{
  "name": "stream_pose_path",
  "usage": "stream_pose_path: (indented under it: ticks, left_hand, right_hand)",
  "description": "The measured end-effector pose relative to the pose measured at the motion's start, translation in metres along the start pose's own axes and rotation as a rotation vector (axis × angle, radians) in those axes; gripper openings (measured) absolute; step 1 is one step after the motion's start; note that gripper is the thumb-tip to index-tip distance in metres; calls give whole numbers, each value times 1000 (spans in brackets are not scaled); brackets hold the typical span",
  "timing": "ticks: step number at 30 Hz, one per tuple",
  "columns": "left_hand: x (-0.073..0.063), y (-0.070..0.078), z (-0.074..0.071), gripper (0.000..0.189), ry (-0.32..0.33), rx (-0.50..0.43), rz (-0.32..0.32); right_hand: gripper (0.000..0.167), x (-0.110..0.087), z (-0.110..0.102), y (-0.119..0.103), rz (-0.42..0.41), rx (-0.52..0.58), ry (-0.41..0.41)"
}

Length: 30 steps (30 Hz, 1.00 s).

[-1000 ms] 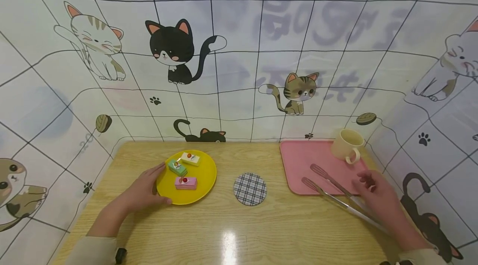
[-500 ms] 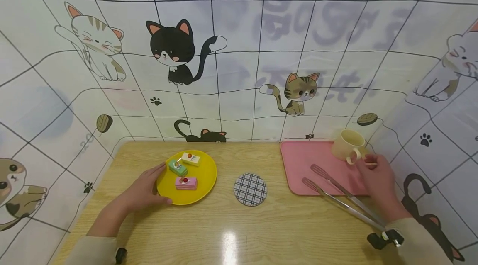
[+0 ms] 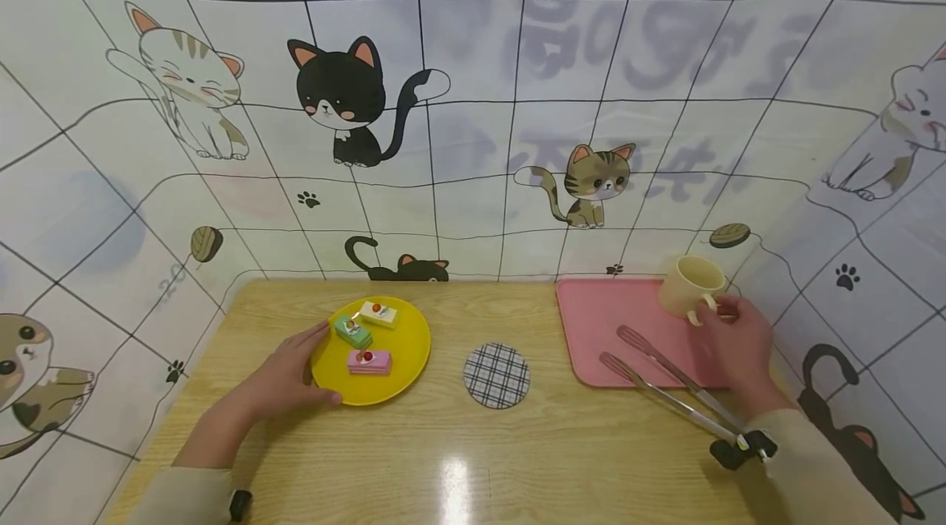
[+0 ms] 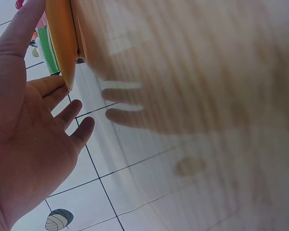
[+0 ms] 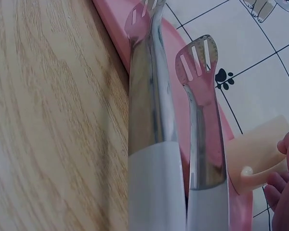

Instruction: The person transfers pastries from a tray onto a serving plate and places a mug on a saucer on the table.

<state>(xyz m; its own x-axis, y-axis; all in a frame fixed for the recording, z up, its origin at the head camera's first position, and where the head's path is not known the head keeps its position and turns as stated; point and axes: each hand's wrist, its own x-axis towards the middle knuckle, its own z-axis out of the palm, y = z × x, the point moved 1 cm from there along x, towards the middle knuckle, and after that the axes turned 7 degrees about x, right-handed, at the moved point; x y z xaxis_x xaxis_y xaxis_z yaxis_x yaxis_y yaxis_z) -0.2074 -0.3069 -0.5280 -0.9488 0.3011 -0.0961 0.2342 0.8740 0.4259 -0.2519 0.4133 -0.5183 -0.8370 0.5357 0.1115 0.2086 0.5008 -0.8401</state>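
Note:
My left hand (image 3: pixel 288 373) holds the left rim of a yellow plate (image 3: pixel 410 361), thumb at the near side and fingers at the far side. On the plate lie three toy cake slices: a white one (image 3: pixel 379 314), a green one (image 3: pixel 353 333) and a pink one (image 3: pixel 369 362). With my right hand (image 3: pixel 741 344) I pinch the handle of a cream mug (image 3: pixel 683 287), which stands at the back right of a pink tray (image 3: pixel 594 311). In the right wrist view the fingers (image 5: pixel 279 185) meet the mug's handle (image 5: pixel 260 179).
Metal tongs (image 3: pixel 658 389) with white handles (image 5: pixel 156 187) lie across the tray's front edge, running under my right wrist. Between plate and tray sits a round checked coaster (image 3: pixel 497 375). A cat-patterned curtain (image 3: pixel 473 139) encloses the wooden table (image 3: pixel 399 451) at back and sides.
From above the tray's right front edge, my right hand has moved back to the mug and taken its handle. The left hand and plate stay where they were.

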Motion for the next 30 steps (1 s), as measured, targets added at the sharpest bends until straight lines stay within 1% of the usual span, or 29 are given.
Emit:
stream_pose_path:
  ticks: [8, 12, 19, 28, 30]
  left_hand:
    - [-1, 1, 1, 121, -2, -2, -7]
    - [-1, 1, 1, 121, 3, 4, -4]
    - [-2, 3, 0, 120, 5, -1, -6]
    - [-1, -1, 1, 121, 4, 4, -7]
    - [0, -1, 2, 122, -1, 3, -16]
  right_hand:
    - [54, 4, 7, 3, 7, 21, 63]
    - [53, 4, 9, 2, 20, 30, 78]
    - [52, 7, 9, 4, 44, 24, 76]
    - [52, 5, 5, 1, 56, -16, 60]
    - [51, 4, 5, 1, 54, -19, 60]
